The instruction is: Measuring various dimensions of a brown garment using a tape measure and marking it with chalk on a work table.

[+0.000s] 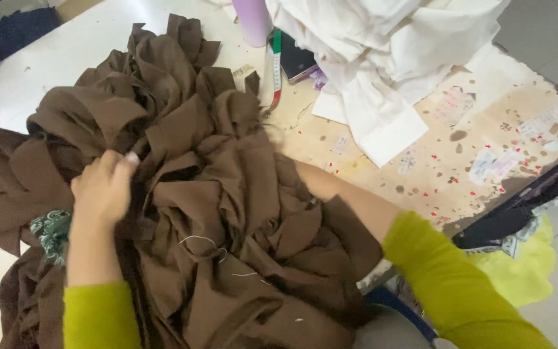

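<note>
The left hand (103, 187), fingers curled, grips a fold of the brown fabric pile (227, 213) at nine o'clock; the pile fills the table's (485, 123) centre; the right hand is buried beneath it, grip untellable; white cloth (369, 58) lies at one o'clock.

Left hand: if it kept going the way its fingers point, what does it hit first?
The left hand points up-right, fingertips already on the brown fabric pile. It would probably push straight into those folds; depth beyond them is unclear.
</note>
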